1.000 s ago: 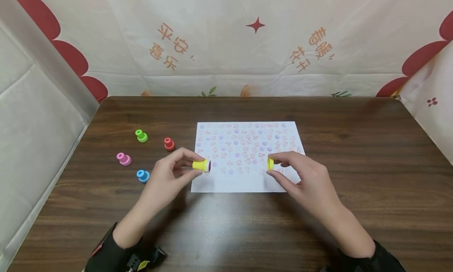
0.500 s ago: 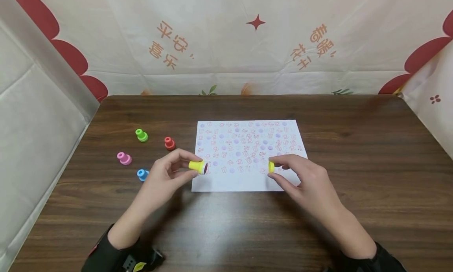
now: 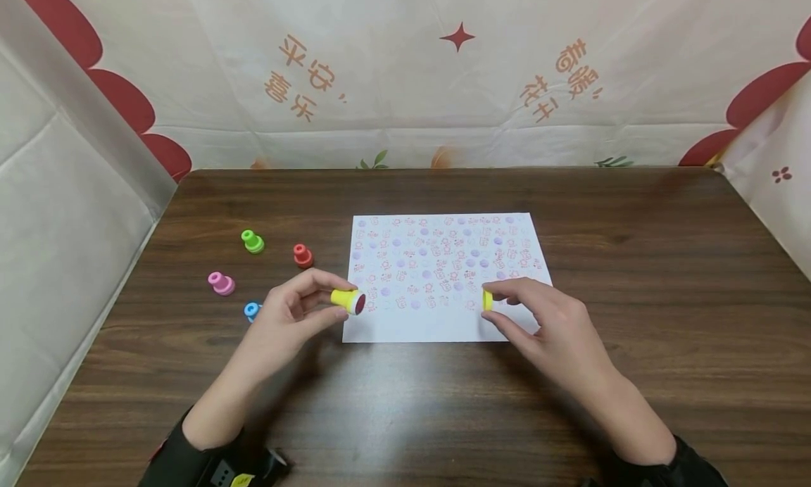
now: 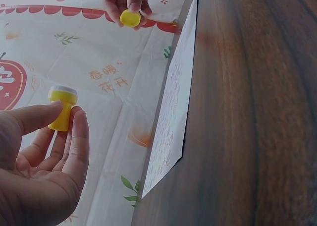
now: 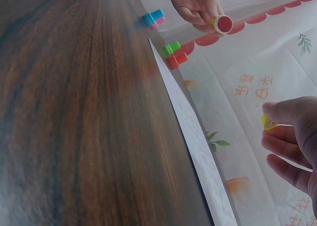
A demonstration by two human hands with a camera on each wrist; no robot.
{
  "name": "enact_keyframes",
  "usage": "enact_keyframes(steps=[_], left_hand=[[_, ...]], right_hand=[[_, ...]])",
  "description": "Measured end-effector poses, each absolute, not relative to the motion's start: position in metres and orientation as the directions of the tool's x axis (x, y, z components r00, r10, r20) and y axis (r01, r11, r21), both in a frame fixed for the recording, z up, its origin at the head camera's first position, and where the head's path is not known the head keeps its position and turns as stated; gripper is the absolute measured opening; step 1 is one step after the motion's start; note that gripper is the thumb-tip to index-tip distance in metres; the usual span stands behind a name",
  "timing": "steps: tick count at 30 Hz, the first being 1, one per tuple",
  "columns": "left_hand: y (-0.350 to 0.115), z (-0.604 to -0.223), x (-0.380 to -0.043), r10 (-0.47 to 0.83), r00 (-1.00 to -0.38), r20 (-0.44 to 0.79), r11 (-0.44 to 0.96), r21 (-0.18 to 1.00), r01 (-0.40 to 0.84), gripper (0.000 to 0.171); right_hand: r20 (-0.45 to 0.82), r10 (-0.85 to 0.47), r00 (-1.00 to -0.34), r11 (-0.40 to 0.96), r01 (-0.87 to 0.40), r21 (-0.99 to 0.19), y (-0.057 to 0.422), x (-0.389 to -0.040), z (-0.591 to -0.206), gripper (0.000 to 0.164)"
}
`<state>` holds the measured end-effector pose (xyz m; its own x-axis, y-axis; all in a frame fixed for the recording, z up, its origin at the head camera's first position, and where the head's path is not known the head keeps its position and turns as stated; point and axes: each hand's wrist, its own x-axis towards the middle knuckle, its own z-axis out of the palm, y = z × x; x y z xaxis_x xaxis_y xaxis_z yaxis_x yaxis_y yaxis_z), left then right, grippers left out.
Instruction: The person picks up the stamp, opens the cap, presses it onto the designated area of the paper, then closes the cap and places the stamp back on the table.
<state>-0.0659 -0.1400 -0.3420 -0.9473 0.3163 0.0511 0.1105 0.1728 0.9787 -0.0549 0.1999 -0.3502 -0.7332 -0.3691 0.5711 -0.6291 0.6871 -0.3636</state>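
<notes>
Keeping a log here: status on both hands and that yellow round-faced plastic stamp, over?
Left hand pinches stamp, uncapped, red face showing. Right hand pinches round yellow plastic cap. Nothing visible between hands.

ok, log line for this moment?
left hand: holds yellow stamp | right hand: holds yellow cap | cap: off | table: paper, green stamp, red stamp, pink stamp, blue stamp

– What is the yellow stamp (image 3: 343, 298) showing?
– Its rim is showing white, its face dark red; the cap (image 3: 487, 301) is matching its yellow
– And the paper (image 3: 424, 325)?
– Purple dots and red figures are patterning its white
– What else?
– A green stamp (image 3: 253, 243), red stamp (image 3: 303, 255), pink stamp (image 3: 222, 283) and blue stamp (image 3: 251, 311) are showing; dark streaks are lining the brown table (image 3: 665, 262); red scallops are edging the white cloth (image 3: 393, 65)
</notes>
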Motion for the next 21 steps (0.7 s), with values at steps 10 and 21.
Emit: enact_keyframes(steps=[10, 21], left_hand=[[-0.1423, -0.3448, -0.0657, 0.296, -0.954, 0.052, 0.229, 0.965, 0.123, 0.022], [-0.1403, -0.3462, -0.0673, 0.275, -0.961, 0.000, 0.311, 0.946, 0.089, 0.023]], right_hand=[[0.540, -0.363, -0.759, 0.699, -0.605, -0.380, 0.2008, -0.0537, -0.3501, 0.027], [0.543, -0.362, -0.758, 0.696, -0.607, -0.383, 0.2021, -0.0540, -0.3534, 0.031]])
